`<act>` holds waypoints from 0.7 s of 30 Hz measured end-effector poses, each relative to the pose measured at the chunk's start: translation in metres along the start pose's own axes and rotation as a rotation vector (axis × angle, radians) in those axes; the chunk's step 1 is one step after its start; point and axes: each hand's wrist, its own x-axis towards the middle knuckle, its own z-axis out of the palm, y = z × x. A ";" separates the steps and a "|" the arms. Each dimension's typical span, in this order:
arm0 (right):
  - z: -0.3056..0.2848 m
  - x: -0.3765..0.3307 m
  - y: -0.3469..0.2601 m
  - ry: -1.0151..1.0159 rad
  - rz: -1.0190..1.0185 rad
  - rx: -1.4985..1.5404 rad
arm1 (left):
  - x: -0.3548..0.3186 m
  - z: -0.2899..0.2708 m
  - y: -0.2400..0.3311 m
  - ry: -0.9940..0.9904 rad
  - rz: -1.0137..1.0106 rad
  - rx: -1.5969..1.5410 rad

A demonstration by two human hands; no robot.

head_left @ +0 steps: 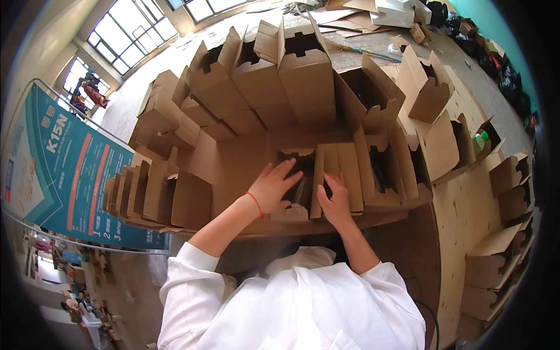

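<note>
My left hand (275, 185), a red string on its wrist, reaches over an open cardboard box (290, 214) with its fingers spread. Something clear and shiny shows inside that box, too hidden to name. To its right, my right hand (335, 201) rests at the near edge of a box with folded-in flaps (339, 158). Its fingers are stretched and its thumb stands apart. Nothing shows in either hand. Beside my right hand is another open box (382, 195) with dark, glossy contents.
Tall open boxes (259, 87) line the table's far side. Smaller boxes (191, 201) stand in a row at left. On the right, a plywood board (458, 233) bears more boxes; one contains a bottle with a green cap (480, 139). A teal banner (76, 175) leans at left.
</note>
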 end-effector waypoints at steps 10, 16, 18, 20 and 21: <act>0.036 -0.012 -0.024 -0.362 -0.235 -0.597 | 0.029 0.056 -0.020 0.535 0.046 -0.791; 0.040 -0.020 -0.009 -0.276 -0.297 -0.500 | 0.041 0.087 0.008 0.695 -0.103 -0.620; 0.037 -0.021 -0.008 -0.235 -0.311 -0.449 | 0.042 0.092 -0.005 0.739 -0.180 -0.631; 0.034 -0.022 -0.011 -0.194 -0.320 -0.421 | 0.032 0.097 -0.013 0.824 -0.254 -0.574; 0.033 -0.022 -0.011 -0.188 -0.324 -0.431 | 0.026 0.098 -0.017 0.863 -0.287 -0.540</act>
